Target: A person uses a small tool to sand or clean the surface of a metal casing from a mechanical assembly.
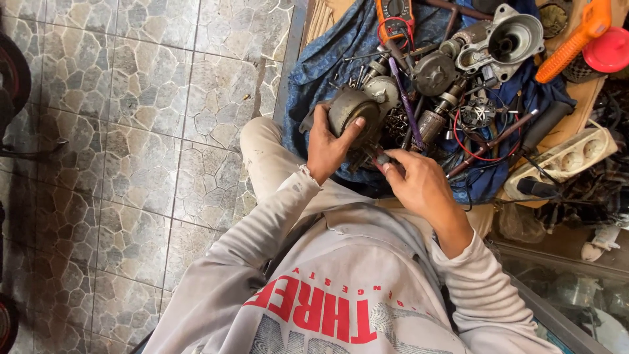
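My left hand [329,143] grips a round grey metal motor housing [352,108] from its left side, thumb across its face. My right hand [418,181] is just right of it, fingertips pinched on a small dark part [380,157] at the housing's lower edge. Both hands hover over a blue cloth [337,46] spread on a wooden bench, above my knee in light trousers [265,157].
The cloth holds several motor parts: a grey cast housing [508,36], a rotor [432,121], red wires [466,147], a multimeter [395,16]. An orange-handled tool [573,42], a red lid [609,49] and a white power strip [563,160] lie to the right. Stone-pattern floor tiles [131,131] spread left.
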